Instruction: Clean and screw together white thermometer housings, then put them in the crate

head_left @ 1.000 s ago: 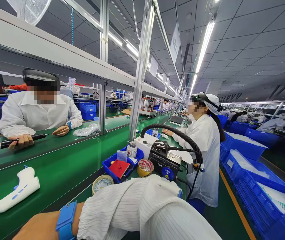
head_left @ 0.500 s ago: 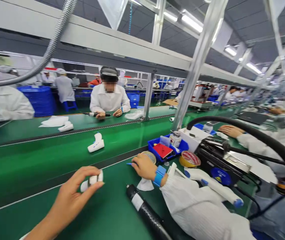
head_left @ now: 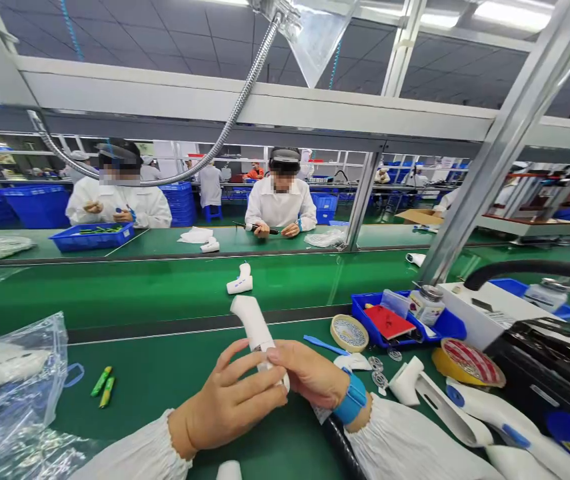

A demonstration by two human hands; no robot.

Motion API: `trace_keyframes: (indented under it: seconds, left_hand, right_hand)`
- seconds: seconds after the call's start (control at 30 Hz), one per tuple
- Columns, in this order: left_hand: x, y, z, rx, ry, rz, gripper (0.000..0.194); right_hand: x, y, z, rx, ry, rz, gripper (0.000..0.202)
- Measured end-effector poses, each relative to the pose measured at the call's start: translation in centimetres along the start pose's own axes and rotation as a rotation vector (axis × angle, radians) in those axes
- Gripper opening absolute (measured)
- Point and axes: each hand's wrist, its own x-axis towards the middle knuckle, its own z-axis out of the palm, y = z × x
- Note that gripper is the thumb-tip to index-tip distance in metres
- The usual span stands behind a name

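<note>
A white plastic housing (head_left: 253, 325) stands tilted between my two hands, near the middle of the view. My left hand (head_left: 237, 397) wraps its fingers round the lower part from the left. From the right, my right hand (head_left: 309, 373), with a blue wrist strap (head_left: 353, 398), pinches the same piece with its thumb on the front. A black cylindrical tool (head_left: 341, 443) lies partly hidden below my right wrist. Another white part (head_left: 229, 471) shows at the bottom edge.
Left are a clear bag of white parts (head_left: 9, 373) and two green batteries (head_left: 101, 381). Right lie a blue tray (head_left: 375, 333), tape rolls (head_left: 349, 333), white housings (head_left: 452, 408) and a black machine (head_left: 549, 373). A white device (head_left: 240, 280) is on the green belt (head_left: 139, 293). People sit opposite.
The view has turned left. My right hand has left the table by the blue stick and joined my left hand. Both now hold a white housing; my left hand held small white pieces before.
</note>
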Motion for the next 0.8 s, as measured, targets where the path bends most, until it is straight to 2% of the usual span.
trace_keyframes:
  seconds: [0.03, 0.1, 0.13, 0.17, 0.2, 0.27, 0.37, 0.47, 0.53, 0.63, 0.8]
  left_hand:
    - [0.0, 0.0, 0.3, -0.101, 0.071, -0.173, 0.041]
    - [0.8, -0.1, 0.6, -0.412, 0.165, -0.628, 0.043]
    - [1.4, -0.2, 0.7, -0.617, 0.157, -0.847, 0.041]
    - [2.0, -0.3, 0.6, -0.84, 0.094, -1.011, 0.041]
    - [2.5, -0.4, 0.6, -1.03, 0.036, -1.112, 0.041]
    - [3.3, -0.6, 0.5, -1.25, -0.012, -1.173, 0.041]
    - [3.2, -1.0, 0.6, -1.326, -0.004, -1.159, 0.045]
    - [2.7, -1.6, 0.6, -1.365, -0.121, -1.138, 0.046]
    - [2.7, -1.8, 0.4, -1.351, -0.191, -1.135, 0.043]
    - [2.7, -2.0, 0.1, -1.367, -0.231, -1.189, 0.051]
    - [2.2, -2.0, 0.1, -1.577, -0.26, -1.195, 0.055]
  right_hand:
    - [0.1, -0.2, -0.1, -0.006, 0.043, -0.02, 0.044]
    - [0.3, -0.8, -0.1, -0.091, 0.134, -0.077, 0.043]
    - [0.5, -1.1, -0.1, -0.153, 0.166, -0.105, 0.043]
    - [0.6, -1.3, 0.0, -0.219, 0.184, -0.126, 0.044]
    - [0.8, -1.5, 0.1, -0.282, 0.193, -0.14, 0.045]
    - [1.1, -1.6, 0.2, -0.401, 0.207, -0.144, 0.045]
    - [1.3, -1.2, 0.2, -0.556, 0.204, -0.152, 0.042]
    - [1.5, -0.7, -0.1, -0.621, 0.141, -0.135, 0.044]
    - [1.6, -0.5, -0.3, -0.55, 0.07, -0.096, 0.047]
    - [1.7, -0.6, -0.5, -0.346, -0.05, -0.039, 0.047]
    - [1.7, -0.7, -0.1, -0.119, -0.212, 0.007, 0.036]
